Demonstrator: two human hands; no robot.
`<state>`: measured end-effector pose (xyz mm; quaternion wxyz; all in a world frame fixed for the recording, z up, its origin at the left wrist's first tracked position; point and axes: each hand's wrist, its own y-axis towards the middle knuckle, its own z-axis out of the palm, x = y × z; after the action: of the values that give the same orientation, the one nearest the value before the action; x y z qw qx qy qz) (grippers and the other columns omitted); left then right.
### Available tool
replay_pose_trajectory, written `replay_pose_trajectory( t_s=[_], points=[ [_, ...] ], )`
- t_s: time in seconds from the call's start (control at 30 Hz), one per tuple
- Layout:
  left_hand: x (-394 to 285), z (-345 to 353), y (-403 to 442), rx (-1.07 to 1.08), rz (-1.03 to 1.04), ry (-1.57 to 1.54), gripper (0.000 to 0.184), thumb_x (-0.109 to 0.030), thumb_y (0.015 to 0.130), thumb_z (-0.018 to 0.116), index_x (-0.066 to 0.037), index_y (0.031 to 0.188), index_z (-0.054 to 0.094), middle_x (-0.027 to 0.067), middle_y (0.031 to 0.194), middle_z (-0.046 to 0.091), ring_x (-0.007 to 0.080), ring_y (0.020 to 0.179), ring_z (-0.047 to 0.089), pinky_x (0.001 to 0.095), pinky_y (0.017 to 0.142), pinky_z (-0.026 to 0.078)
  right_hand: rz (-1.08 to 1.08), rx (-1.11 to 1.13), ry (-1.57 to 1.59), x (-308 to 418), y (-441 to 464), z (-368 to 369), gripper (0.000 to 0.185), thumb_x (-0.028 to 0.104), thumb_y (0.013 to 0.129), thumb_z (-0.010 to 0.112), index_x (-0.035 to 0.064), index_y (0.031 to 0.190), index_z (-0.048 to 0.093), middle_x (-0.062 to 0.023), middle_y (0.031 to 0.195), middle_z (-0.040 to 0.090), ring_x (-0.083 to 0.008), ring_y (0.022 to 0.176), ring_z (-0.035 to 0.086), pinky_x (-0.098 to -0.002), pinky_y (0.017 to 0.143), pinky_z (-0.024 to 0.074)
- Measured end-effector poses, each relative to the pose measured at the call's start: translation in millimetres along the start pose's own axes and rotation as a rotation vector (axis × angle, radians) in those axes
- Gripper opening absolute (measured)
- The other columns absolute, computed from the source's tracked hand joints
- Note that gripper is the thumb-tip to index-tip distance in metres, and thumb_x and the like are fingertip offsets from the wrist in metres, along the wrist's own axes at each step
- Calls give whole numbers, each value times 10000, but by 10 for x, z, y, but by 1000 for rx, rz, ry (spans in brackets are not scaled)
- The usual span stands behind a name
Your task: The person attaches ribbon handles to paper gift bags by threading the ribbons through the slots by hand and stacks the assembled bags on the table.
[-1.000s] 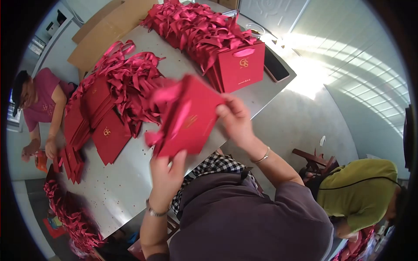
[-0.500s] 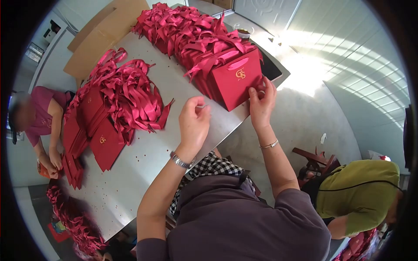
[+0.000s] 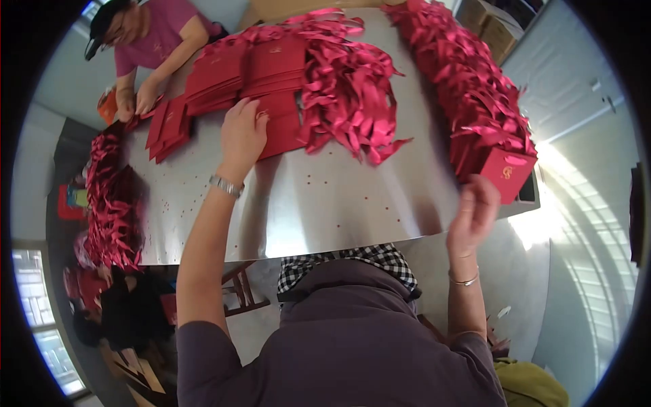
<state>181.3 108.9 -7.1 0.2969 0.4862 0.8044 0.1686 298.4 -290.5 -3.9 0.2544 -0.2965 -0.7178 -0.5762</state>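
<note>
My left hand (image 3: 244, 132) reaches over the left edge of a flat red paper gift bag (image 3: 281, 132) with gold print, its fingers slightly bent and apart. Whether the fingertips touch the bag is hard to see. Above it lie more stacks of flat red bags (image 3: 274, 64), with a heap of pink-red ribbon handles (image 3: 352, 95) on their right. My right hand (image 3: 471, 214), a little blurred, is beside the front bag (image 3: 508, 176) of a long upright row; its fingers are loosely curled and nothing shows in them.
The long row of ribboned bags (image 3: 468, 74) runs along the right of the metal table (image 3: 319, 217). Across from me a co-worker in a pink shirt (image 3: 163, 34) handles red bags. Another ribboned pile (image 3: 112, 203) stands at the left. A green-clad person (image 3: 532, 386) is behind at right.
My view has turned left. My left hand has moved out to the flat bags on the left. My right hand has dropped back slightly from the front bag of the row.
</note>
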Motion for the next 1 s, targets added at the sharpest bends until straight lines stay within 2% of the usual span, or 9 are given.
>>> replay_pose_trajectory(
  t_s=[0.03,0.1,0.17,0.3,0.4,0.43,0.73,0.87,1.0],
  points=[
    [161,58,37,25,85,123,348,-221,858,632,-37,1152,605,159,1199,602,328,1125,554,419,938,449,-221,178,-173,154,109,169,222,-35,856,570,-11,1075,593,-151,1054,611,-233,931,594,-315,818,490],
    [349,164,76,96,56,178,405,-289,877,605,-40,1196,588,160,1256,571,323,1175,523,446,961,430,-284,387,28,398,170,679,245,-31,789,601,4,1030,626,-166,1039,631,-321,933,611,-391,826,500],
    [425,237,1,264,-32,207,531,-437,912,531,-50,1275,550,154,1344,509,307,1252,462,515,1001,383,-439,606,1,439,255,1190,353,4,780,613,20,1132,594,-184,1159,588,-338,1049,578,-419,902,471],
    [341,131,-227,217,-13,210,486,-404,906,552,-48,1237,568,135,1281,535,325,1199,488,498,979,397,-531,824,-278,431,289,1968,567,136,810,631,76,1345,452,-196,1385,415,-340,1264,423,-446,1037,368],
    [177,-83,-598,107,-66,235,444,-350,862,614,-43,1179,572,130,1205,550,318,1110,509,482,901,409,-441,1119,-294,199,244,2083,313,126,798,629,35,1097,613,-144,1116,592,-312,1103,526,-400,935,441],
    [150,-189,-730,110,-73,235,469,-356,850,626,-41,1192,566,135,1204,548,319,1111,505,482,910,395,-555,982,-267,120,158,1995,226,104,759,625,26,970,640,-115,952,621,-292,985,570,-387,878,466],
    [-32,-497,-1066,100,-195,179,487,-333,839,659,-24,1206,578,145,1223,544,309,1135,496,476,941,334,-518,1049,-208,287,108,800,375,-23,714,584,52,1077,640,-112,1101,639,-313,1036,595,-405,893,482],
    [22,-425,-1012,137,-159,162,443,-268,824,676,-24,1183,591,120,1119,606,285,1086,535,467,930,336,-523,933,-345,289,211,665,381,-37,721,571,34,1090,637,-141,1120,639,-312,1061,588,-410,909,479],
    [-59,-527,-880,174,-152,177,443,-241,781,713,-26,1154,605,114,1084,610,279,1068,541,447,903,359,-357,834,-149,397,198,1077,353,-58,751,596,39,1089,635,-148,1091,644,-331,1022,599,-428,868,488]
  ],
)
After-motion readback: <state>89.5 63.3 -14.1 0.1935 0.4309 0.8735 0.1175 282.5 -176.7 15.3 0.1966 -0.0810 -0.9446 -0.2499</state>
